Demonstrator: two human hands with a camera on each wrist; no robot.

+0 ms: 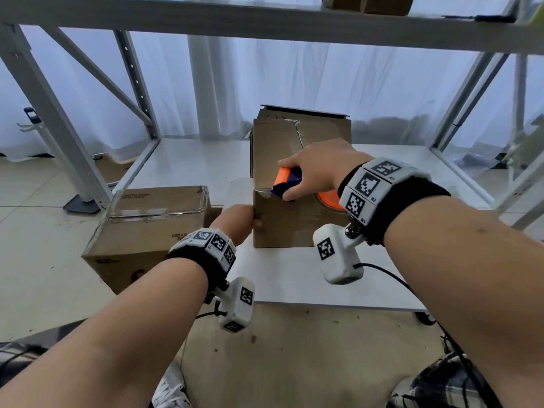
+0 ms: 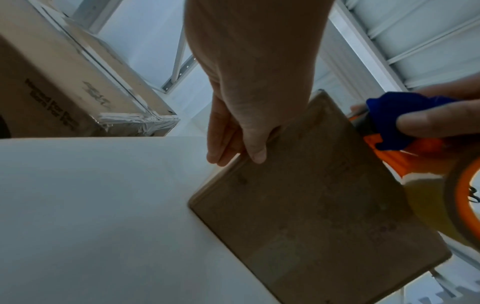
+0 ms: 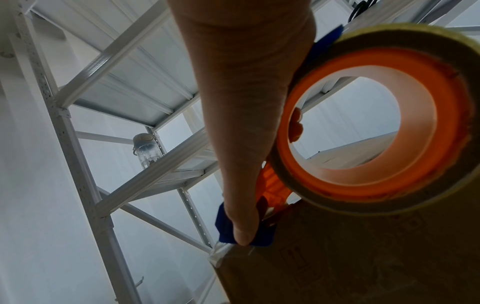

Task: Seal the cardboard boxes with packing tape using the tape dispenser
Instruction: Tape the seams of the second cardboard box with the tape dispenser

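A brown cardboard box sealed with shiny clear tape (image 1: pixel 153 213) is seen at the far left, standing on the tiled floor just beside a low white surface (image 1: pixel 294 278). The person's left hand (image 1: pixel 235 220) is pressed against the near left edge of a taller brown cardboard box (image 1: pixel 294 178), which stands upright on the white surface; the thumb is laid along the box's front face and the fingers (image 2: pixel 221 133) are kept fairly straight against its left side, so nothing is gripped. At the box's top front edge, an orange and blue plastic tape dispenser (image 1: pixel 287 181) is held in the right hand (image 1: pixel 316 169), whose fingers are curled round its handle. A roll of clear packing tape on an orange core (image 3: pixel 363 123) is carried by the dispenser. A crinkled strip of clear tape (image 3: pixel 223 252) is seen folded over the box's top left corner, just under the dispenser's blue end. A white metal shelving frame (image 1: pixel 88 92) is seen behind and overhead.
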